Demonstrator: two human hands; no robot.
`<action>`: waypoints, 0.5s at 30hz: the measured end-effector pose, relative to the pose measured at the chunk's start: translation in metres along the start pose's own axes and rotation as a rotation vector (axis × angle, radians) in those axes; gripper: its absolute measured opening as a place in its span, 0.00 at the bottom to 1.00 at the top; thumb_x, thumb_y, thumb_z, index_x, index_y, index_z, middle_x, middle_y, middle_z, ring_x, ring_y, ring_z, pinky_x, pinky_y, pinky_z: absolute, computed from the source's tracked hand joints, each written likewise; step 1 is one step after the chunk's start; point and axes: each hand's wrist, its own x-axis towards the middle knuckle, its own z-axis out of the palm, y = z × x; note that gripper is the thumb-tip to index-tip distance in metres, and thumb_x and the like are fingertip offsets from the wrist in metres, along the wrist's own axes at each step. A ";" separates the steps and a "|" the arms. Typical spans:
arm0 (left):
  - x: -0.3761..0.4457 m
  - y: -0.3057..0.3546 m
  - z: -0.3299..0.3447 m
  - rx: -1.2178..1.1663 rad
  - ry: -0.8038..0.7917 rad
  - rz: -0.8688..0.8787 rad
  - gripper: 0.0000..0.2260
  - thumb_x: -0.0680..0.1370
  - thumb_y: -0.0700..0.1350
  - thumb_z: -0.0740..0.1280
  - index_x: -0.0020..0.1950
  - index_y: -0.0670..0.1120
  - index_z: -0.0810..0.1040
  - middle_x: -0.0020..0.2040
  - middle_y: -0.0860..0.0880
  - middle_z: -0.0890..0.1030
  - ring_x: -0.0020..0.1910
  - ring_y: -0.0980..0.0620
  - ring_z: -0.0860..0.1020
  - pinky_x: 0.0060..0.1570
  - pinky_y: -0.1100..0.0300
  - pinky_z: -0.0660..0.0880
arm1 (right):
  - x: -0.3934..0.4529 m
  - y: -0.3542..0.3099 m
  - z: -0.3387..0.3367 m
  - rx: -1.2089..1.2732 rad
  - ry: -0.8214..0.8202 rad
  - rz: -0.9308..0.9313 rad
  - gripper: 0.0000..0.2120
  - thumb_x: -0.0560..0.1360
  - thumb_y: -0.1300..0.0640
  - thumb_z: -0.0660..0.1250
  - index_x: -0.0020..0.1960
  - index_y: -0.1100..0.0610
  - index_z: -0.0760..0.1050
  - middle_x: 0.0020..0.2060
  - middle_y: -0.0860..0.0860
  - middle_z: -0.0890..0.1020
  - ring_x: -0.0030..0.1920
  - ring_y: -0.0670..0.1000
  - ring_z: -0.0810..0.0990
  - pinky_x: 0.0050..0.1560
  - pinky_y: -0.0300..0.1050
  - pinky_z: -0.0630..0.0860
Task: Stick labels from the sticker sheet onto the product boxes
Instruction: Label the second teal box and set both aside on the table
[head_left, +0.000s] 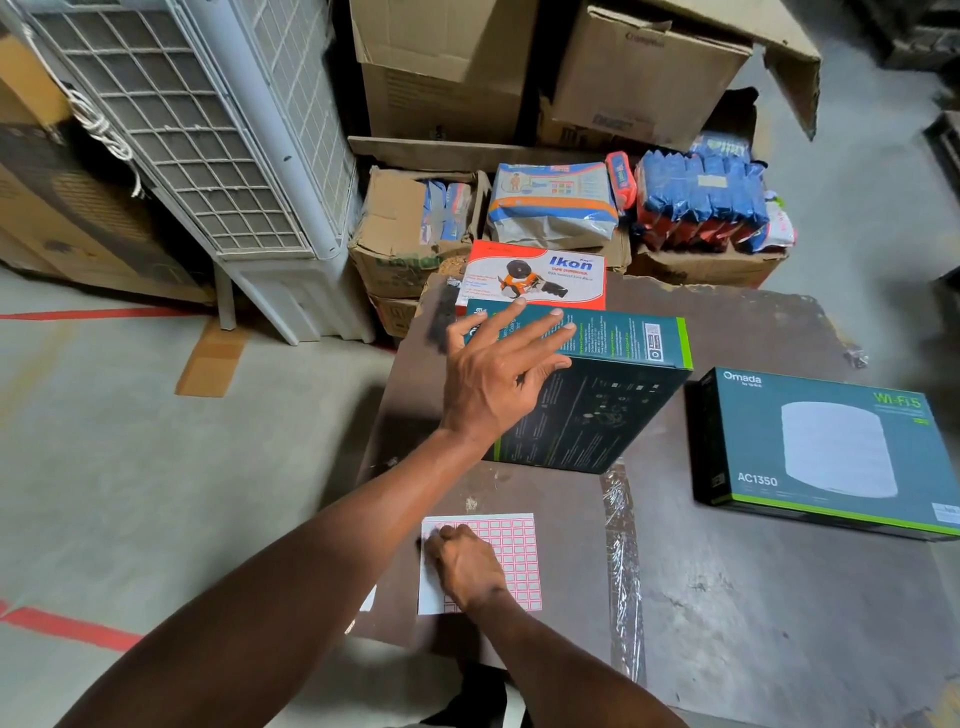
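Note:
A white sticker sheet with pink-bordered labels lies at the near edge of a dark table. My right hand rests on it, fingers curled and pinched at the labels in its upper left corner; whether a label is lifted is hidden. Farther back, a dark teal product box is tipped up, showing its printed back and a side with a QR code. My left hand lies against that box's left end with fingers spread. A second teal Omada box lies flat at the right.
A red and white Ikon tape dispenser box stands behind the tipped box. Beyond the table are cardboard cartons, wrapped packs and a white air cooler at the left. Grey floor with red lines lies to the left.

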 end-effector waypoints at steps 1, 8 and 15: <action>0.001 0.000 0.000 -0.004 0.000 0.000 0.16 0.79 0.55 0.70 0.66 0.55 0.81 0.65 0.55 0.81 0.70 0.46 0.75 0.63 0.47 0.65 | 0.000 0.000 0.000 -0.018 -0.011 0.000 0.17 0.83 0.59 0.61 0.71 0.60 0.70 0.64 0.61 0.76 0.64 0.62 0.74 0.59 0.56 0.77; 0.005 -0.002 0.001 -0.006 -0.012 -0.004 0.16 0.79 0.56 0.68 0.66 0.55 0.81 0.65 0.55 0.81 0.71 0.47 0.75 0.64 0.49 0.63 | 0.000 0.000 0.004 -0.026 -0.034 0.000 0.19 0.82 0.59 0.64 0.72 0.58 0.69 0.66 0.59 0.74 0.64 0.60 0.72 0.61 0.54 0.75; 0.006 -0.003 0.001 -0.011 -0.018 -0.002 0.16 0.79 0.55 0.70 0.67 0.55 0.81 0.65 0.54 0.81 0.70 0.46 0.75 0.63 0.48 0.64 | 0.004 -0.002 -0.001 -0.015 -0.022 -0.014 0.20 0.80 0.61 0.65 0.71 0.56 0.70 0.67 0.58 0.74 0.64 0.61 0.72 0.61 0.55 0.74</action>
